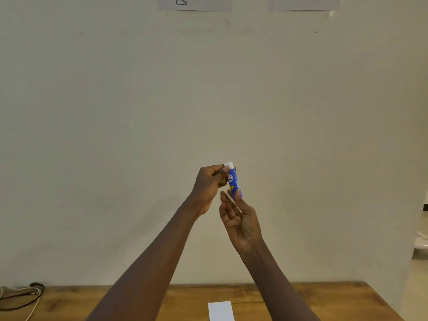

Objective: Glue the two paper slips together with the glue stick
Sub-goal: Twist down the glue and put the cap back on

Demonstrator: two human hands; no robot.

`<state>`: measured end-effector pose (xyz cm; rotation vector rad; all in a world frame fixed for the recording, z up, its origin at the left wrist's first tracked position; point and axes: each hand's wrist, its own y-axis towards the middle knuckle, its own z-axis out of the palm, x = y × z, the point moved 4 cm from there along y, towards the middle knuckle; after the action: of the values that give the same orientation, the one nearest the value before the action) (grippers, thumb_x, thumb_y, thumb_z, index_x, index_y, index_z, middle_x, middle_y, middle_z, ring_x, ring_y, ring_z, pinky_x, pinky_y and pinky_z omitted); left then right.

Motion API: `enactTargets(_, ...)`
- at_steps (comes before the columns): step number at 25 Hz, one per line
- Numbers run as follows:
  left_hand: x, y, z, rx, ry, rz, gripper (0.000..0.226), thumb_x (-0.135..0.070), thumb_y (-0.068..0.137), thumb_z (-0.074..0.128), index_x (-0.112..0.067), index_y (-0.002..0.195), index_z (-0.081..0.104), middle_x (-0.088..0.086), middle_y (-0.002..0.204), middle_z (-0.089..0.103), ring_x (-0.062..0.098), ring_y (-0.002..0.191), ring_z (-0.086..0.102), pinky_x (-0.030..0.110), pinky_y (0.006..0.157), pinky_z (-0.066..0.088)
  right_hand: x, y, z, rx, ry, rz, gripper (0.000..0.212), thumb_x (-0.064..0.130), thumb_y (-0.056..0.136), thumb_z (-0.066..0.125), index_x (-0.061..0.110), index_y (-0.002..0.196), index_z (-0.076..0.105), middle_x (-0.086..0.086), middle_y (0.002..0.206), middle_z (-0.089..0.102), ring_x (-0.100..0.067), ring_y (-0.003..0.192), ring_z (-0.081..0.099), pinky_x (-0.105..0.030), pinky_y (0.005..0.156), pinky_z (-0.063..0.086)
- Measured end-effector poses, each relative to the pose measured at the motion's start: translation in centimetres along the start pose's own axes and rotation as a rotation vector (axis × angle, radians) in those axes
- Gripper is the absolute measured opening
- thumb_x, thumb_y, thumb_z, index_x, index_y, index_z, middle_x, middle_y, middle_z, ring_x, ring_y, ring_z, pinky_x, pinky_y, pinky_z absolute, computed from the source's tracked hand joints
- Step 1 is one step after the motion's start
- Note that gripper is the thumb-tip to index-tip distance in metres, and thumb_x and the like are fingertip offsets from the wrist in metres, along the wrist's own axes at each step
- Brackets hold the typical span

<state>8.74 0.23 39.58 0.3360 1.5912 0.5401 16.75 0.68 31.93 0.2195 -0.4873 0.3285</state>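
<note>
Holding a blue glue stick point(234, 181) upright in the air in front of a pale wall point(115, 112), I have both arms stretched forward above a wooden table point(324, 302). My left hand point(208, 186) is curled tightly, thumb and fingers pinching the top of the stick at its white cap point(228, 164). My right hand point(240, 221) sits just below it, palm turned towards me and fingers loosely bent. Its fingertips point(238, 193) meet the stick's lower end, but blur keeps me from telling whether they clamp it or only touch it. A thin white edge point(234, 203) crosses those fingers; it may be paper seen edge-on, but I cannot tell.

One white paper slip point(220, 310) lies flat on the table at the near edge of view, between my forearms and well below the hands. At the far left of the table, dark and pale cables point(25, 295) lie in a loose tangle against the wall. High on the wall hang two sheets of paper, the left sheet point(194, 3) showing part of a line drawing, the right sheet point(303, 3) plain.
</note>
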Motion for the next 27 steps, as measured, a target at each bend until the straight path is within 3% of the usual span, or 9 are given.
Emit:
enactTargets(2, 0.0, 0.0, 0.0, 0.020, 0.026, -0.003, 0.024, -0.016, 0.092, 0.043, -0.004, 0.103, 0.060, 0.014, 0.098, 0.056, 0.023, 0.090, 0.049, 0.017, 0.075, 0.049, 0.0, -0.2, 0.0, 0.013, -0.033, 0.091, 0.048, 0.044, 0.084, 0.052, -0.001, 0.080, 0.069, -0.011, 0.066, 0.072, -0.014, 0.053, 0.066, -0.020, 0.048, 0.055)
enactTargets(4, -0.1, 0.1, -0.2, 0.026, 0.030, 0.004, 0.027, -0.014, 0.092, 0.042, 0.001, 0.108, 0.058, 0.014, 0.101, 0.057, 0.023, 0.091, 0.050, 0.016, 0.075, 0.049, 0.3, -0.2, 0.2, -0.013, -0.055, 0.125, 0.053, 0.048, 0.085, 0.046, -0.001, 0.074, 0.065, -0.006, 0.051, 0.065, -0.008, 0.037, 0.055, -0.015, 0.039, 0.048)
enactTargets(8, -0.4, 0.0, -0.2, 0.005, 0.016, 0.021, 0.028, -0.013, 0.092, 0.042, 0.000, 0.111, 0.057, 0.014, 0.102, 0.056, 0.021, 0.091, 0.052, 0.007, 0.067, 0.050, 0.1, 0.1, 0.4, -0.036, 0.088, 0.050, 0.028, 0.029, 0.088, 0.049, 0.002, 0.086, 0.057, -0.003, 0.049, 0.064, -0.005, 0.039, 0.057, -0.014, 0.041, 0.049)
enactTargets(12, -0.1, -0.3, -0.6, -0.030, 0.042, 0.001, 0.029, -0.015, 0.092, 0.042, 0.002, 0.111, 0.057, 0.013, 0.102, 0.058, 0.022, 0.093, 0.053, 0.010, 0.069, 0.051, 0.4, -0.2, 0.1, -0.046, -0.039, -0.096, 0.009, 0.008, 0.085, 0.053, 0.004, 0.087, 0.061, -0.011, 0.076, 0.070, -0.011, 0.060, 0.069, -0.018, 0.054, 0.057)
enactTargets(16, 0.5, -0.4, -0.6, -0.108, 0.100, -0.043, 0.032, -0.017, 0.091, 0.045, 0.004, 0.112, 0.057, 0.017, 0.103, 0.060, 0.023, 0.093, 0.053, 0.030, 0.084, 0.049, 0.9, -0.1, -0.1, -0.221, -0.287, -0.355, 0.023, -0.009, 0.078, 0.057, 0.001, 0.099, 0.060, -0.011, 0.082, 0.065, -0.019, 0.068, 0.066, -0.021, 0.063, 0.057)
enactTargets(19, 0.5, -0.4, -0.6, -0.140, 0.059, -0.058, 0.031, -0.017, 0.091, 0.044, 0.006, 0.109, 0.057, 0.017, 0.102, 0.060, 0.023, 0.091, 0.054, 0.028, 0.084, 0.049, 1.3, -0.3, -0.1, -0.246, -0.476, -0.500, 0.026, -0.007, 0.076, 0.061, 0.004, 0.099, 0.062, -0.013, 0.085, 0.066, -0.026, 0.075, 0.066, -0.022, 0.068, 0.056)
enactTargets(21, 0.3, -0.2, -0.8, -0.091, -0.024, -0.051, 0.029, -0.015, 0.092, 0.043, 0.005, 0.107, 0.058, 0.014, 0.100, 0.057, 0.021, 0.089, 0.055, 0.016, 0.075, 0.052, 1.2, -0.4, 0.2, -0.133, -0.420, -0.334, 0.014, 0.014, 0.082, 0.061, 0.005, 0.093, 0.064, -0.011, 0.074, 0.071, -0.021, 0.067, 0.068, -0.020, 0.059, 0.057)
enactTargets(23, 0.2, -0.2, -0.9, -0.046, -0.061, -0.047, 0.027, -0.014, 0.092, 0.043, 0.003, 0.107, 0.058, 0.014, 0.101, 0.056, 0.022, 0.092, 0.052, 0.010, 0.069, 0.051, 0.7, -0.4, 0.2, -0.066, -0.299, -0.065, 0.041, 0.041, 0.084, 0.053, 0.002, 0.083, 0.066, -0.008, 0.059, 0.070, -0.014, 0.052, 0.066, -0.018, 0.049, 0.055)
enactTargets(27, 0.4, -0.5, -0.6, -0.039, -0.053, -0.039, 0.029, -0.013, 0.092, 0.042, 0.002, 0.113, 0.055, 0.011, 0.106, 0.058, 0.020, 0.092, 0.056, 0.010, 0.070, 0.051, 0.1, -0.2, 0.0, -0.101, -0.063, 0.054, 0.035, 0.036, 0.084, 0.054, 0.002, 0.084, 0.060, -0.001, 0.047, 0.064, -0.006, 0.036, 0.054, -0.013, 0.039, 0.047)
